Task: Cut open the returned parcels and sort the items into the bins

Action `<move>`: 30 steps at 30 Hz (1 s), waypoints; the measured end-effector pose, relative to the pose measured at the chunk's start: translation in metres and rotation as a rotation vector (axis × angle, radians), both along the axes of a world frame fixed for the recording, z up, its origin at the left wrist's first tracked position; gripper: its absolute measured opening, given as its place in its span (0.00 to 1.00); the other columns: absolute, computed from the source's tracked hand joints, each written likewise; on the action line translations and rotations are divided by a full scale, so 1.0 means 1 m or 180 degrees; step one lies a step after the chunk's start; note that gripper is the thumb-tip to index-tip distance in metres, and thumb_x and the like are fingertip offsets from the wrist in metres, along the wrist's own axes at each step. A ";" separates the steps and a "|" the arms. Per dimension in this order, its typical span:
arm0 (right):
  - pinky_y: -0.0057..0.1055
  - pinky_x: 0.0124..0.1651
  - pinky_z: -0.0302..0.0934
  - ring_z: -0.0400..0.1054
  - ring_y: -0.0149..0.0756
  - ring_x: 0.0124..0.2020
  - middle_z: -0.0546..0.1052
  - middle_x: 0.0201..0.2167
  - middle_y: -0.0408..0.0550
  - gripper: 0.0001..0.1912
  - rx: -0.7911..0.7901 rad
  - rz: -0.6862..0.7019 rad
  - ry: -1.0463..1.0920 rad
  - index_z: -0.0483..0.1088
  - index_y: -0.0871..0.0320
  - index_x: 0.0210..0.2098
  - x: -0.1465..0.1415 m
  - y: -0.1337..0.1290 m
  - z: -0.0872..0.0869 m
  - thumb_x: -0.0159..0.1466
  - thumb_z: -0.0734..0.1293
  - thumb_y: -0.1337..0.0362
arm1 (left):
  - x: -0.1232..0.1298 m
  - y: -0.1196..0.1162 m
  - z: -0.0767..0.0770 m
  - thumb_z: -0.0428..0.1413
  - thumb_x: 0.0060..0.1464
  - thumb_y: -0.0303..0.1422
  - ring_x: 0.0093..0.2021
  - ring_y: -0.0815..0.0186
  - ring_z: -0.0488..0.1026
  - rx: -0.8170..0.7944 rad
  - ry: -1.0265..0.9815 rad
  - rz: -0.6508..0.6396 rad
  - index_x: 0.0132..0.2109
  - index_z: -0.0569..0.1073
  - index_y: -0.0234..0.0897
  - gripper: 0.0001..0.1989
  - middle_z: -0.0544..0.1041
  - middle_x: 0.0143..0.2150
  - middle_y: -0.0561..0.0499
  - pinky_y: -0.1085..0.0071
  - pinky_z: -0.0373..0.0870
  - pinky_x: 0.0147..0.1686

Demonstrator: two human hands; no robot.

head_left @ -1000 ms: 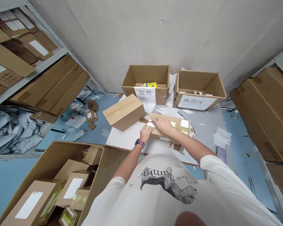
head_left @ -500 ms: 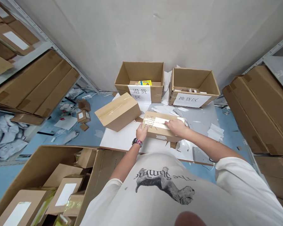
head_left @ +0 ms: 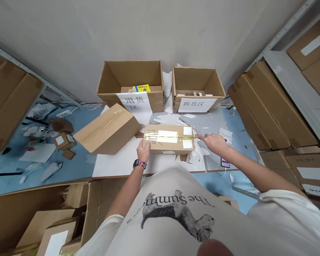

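A taped cardboard box (head_left: 168,145) with white labels and handwriting lies on the white table in front of me. My left hand (head_left: 143,150) is closed around its left end, thumb on the top. Along the top, a thin dark line runs lengthwise through the tape and the label (head_left: 167,136). My right hand (head_left: 214,143) is just past the box's right end, closed on a thin utility knife (head_left: 198,137), mostly hidden by the fingers; a bit of red shows. A larger taped box (head_left: 109,129) sits tilted to the left.
Two open cartons with paper signs, the left carton (head_left: 157,101) and right carton (head_left: 220,93), stand along the wall. Torn paper and plastic scraps (head_left: 197,154) and a phone (head_left: 225,161) lie on the table. A large carton (head_left: 94,202) of parcels is at lower left.
My right hand has drawn rightward along the box top, off its right end. The dark line now reaches toward that end. My left hand still holds the left end; the view has shifted right.
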State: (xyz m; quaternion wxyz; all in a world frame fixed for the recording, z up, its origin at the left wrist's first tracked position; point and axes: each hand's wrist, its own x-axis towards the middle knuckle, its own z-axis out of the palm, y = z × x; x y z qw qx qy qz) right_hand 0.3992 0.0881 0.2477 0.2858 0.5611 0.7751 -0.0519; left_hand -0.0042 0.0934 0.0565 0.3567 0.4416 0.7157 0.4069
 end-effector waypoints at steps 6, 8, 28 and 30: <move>0.38 0.47 0.70 0.85 0.54 0.54 0.85 0.54 0.63 0.28 0.0063 -0.0043 0.0149 0.69 0.54 0.75 -0.001 -0.001 -0.006 0.81 0.55 0.72 | -0.008 0.003 0.009 0.57 0.70 0.47 0.65 0.47 0.81 0.0115 0.0340 -0.0230 0.72 0.76 0.38 0.31 0.84 0.66 0.38 0.51 0.76 0.69; 0.38 0.47 0.70 0.84 0.53 0.54 0.84 0.54 0.64 0.27 0.0101 -0.0066 0.0188 0.69 0.54 0.74 0.002 -0.005 -0.011 0.81 0.54 0.71 | -0.008 0.004 0.020 0.57 0.70 0.43 0.75 0.43 0.72 0.0410 0.0916 -0.0348 0.79 0.69 0.37 0.36 0.76 0.76 0.35 0.46 0.65 0.78; 0.36 0.49 0.67 0.82 0.49 0.49 0.82 0.55 0.60 0.32 0.0230 -0.0299 0.0488 0.62 0.46 0.81 0.034 -0.014 -0.029 0.81 0.56 0.68 | 0.092 0.093 0.053 0.58 0.72 0.52 0.76 0.34 0.64 0.0841 0.2283 -0.2838 0.80 0.71 0.51 0.35 0.73 0.78 0.38 0.32 0.34 0.82; 0.36 0.48 0.66 0.80 0.49 0.48 0.82 0.55 0.59 0.31 0.0251 -0.0311 0.0505 0.60 0.46 0.83 0.034 -0.020 -0.033 0.82 0.55 0.65 | 0.091 0.091 0.052 0.56 0.73 0.52 0.76 0.34 0.63 0.0873 0.2308 -0.2859 0.81 0.71 0.50 0.35 0.73 0.78 0.38 0.34 0.36 0.82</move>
